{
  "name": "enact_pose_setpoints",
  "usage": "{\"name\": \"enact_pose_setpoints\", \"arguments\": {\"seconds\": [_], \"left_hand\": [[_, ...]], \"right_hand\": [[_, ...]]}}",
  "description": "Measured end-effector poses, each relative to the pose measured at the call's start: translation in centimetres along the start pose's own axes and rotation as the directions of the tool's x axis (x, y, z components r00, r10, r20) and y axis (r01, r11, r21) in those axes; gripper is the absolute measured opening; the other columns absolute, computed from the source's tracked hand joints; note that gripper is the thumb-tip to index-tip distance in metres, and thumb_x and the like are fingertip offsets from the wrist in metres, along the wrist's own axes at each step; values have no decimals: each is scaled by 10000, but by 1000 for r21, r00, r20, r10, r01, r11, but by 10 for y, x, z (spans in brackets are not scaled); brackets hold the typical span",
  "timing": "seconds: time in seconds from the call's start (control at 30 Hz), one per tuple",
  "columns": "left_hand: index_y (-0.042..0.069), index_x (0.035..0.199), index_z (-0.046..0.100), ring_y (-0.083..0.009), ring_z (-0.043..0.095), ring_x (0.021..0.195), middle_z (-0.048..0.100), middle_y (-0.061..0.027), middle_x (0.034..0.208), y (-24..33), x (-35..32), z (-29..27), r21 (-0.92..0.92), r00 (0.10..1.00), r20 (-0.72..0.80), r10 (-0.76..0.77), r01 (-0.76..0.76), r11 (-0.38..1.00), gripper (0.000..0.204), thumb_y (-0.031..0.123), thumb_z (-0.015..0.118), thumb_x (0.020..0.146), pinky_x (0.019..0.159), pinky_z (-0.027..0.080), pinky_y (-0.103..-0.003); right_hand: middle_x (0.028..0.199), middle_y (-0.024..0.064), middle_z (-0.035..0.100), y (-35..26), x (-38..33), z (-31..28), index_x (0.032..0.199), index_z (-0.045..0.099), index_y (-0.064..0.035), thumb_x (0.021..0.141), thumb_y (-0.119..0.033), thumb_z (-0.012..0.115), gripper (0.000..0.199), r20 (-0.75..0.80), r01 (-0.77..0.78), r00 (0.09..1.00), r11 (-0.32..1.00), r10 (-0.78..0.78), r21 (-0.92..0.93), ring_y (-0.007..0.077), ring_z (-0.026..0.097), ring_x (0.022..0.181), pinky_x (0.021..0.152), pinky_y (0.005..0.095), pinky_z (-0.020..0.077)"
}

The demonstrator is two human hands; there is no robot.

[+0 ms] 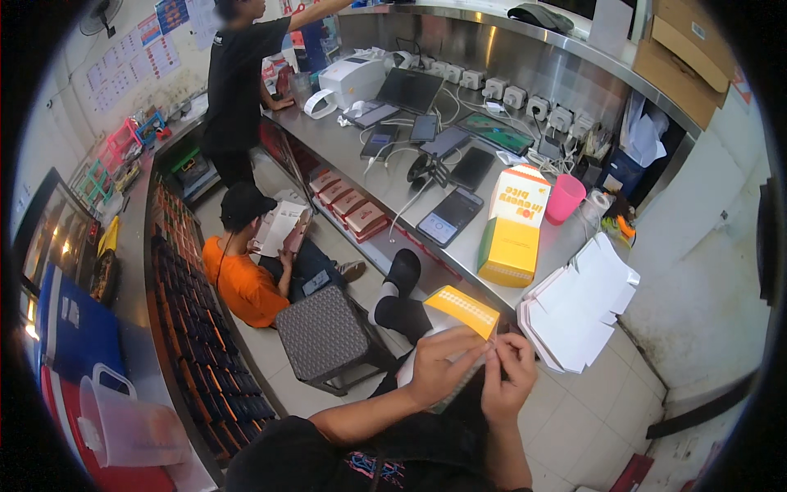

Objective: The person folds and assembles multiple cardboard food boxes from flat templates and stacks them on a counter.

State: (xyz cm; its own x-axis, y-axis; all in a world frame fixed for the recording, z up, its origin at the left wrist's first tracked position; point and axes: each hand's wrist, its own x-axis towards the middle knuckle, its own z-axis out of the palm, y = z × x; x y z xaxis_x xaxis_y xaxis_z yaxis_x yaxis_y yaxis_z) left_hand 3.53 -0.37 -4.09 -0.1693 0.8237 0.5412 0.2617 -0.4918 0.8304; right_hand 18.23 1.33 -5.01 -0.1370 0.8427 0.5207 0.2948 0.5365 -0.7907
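In my lap stands a partly folded paper food box [463,309], with a yellow printed panel at its top edge. My left hand [443,365] is closed on the box's near side, its fingers bent along the edge. At the box's right corner my right hand [508,373] pinches the cardboard, its fingertips close to those of the left. Much of the box's lower body is hidden behind both hands. Ahead on the steel counter is a folded yellow, white and green paper box [512,234]. A stack of flat white cardboard blanks [574,303] overhangs the counter's near right edge.
Phones [451,216], cables and plug adapters [515,97] crowd the counter, with a pink cup [566,199] and a white printer [352,80]. A grey stool [332,332] stands left of me. One person [250,275] sits low holding cardboard; another [242,82] stands behind.
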Motion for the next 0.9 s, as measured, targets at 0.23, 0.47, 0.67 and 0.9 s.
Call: {"name": "enact_pose_setpoints", "arguments": {"seconds": [0.23,0.47,0.67,0.9], "left_hand": [[-40,995,660,-187,679,980,673,-128,1101,14,-11,11,-330,974,-146,-172,116,937,77,22,677,953,829,544,-300],[35,1278,494,-232,591,1208,634,-119,1225,60,23,-30,-898,877,-105,-469,120,424,250,29,463,1030,1050,463,-393],[45,1266,517,-171,425,771,406,-14,740,26,14,-29,-963,958,74,-277,141,229,346,220,343,1024,995,376,-397],[-10,1484,376,-350,483,1365,517,-274,1439,-7,17,-12,-758,933,-161,-322,93,646,875,711,243,1005,1170,281,-487]], "right_hand": [[1527,350,338,-16,0,20,1429,488,52,948,-140,633,538,139,13,990,1000,-10,-15,463,425,1383,1121,490,360],[1460,190,507,16,-30,17,1427,503,8,998,-482,558,654,390,-397,911,534,132,747,318,512,1323,1137,434,369],[1221,142,614,-20,-5,-9,1456,386,34,980,-441,609,709,391,-429,850,33,354,903,269,581,1141,1039,415,431],[1150,139,686,-26,4,-37,1162,603,19,923,-228,745,371,105,-294,877,351,469,889,197,686,991,887,363,551]]}}
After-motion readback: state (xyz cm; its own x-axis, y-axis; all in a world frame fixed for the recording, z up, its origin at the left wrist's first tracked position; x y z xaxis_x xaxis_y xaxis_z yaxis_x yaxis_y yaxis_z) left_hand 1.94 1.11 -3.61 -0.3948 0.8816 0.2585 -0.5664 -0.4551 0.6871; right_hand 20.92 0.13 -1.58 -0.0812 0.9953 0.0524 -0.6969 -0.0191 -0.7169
